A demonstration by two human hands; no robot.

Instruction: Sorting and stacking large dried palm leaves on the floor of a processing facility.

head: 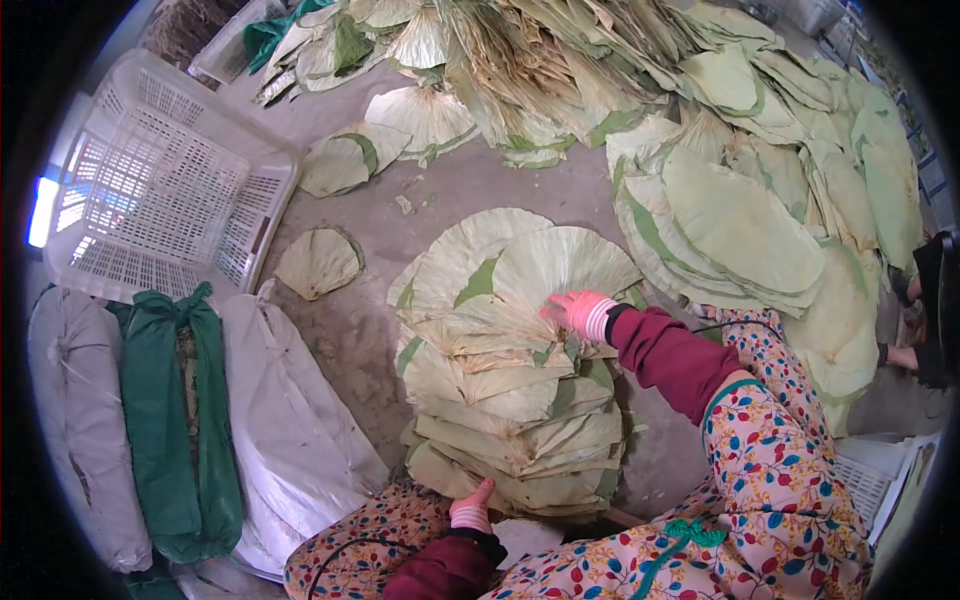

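Observation:
A tall stack of dried, pleated fan-shaped leaves lies on the floor between the person's legs, its layers overlapping away from the body. My right hand, in a pink glove with a striped cuff, rests on the narrow part of a pale leaf at the far end of the stack; whether its fingertips grip the leaf cannot be told. At the near edge, my left hand, gloved the same way, touches the lowest leaves with its thumb up; its other fingers are hidden.
A white plastic basket stands at the left, above a green sack and white sacks. Larger leaf piles spread along the right and far side. A single leaf lies on the floor. Another person's hand shows at the right edge.

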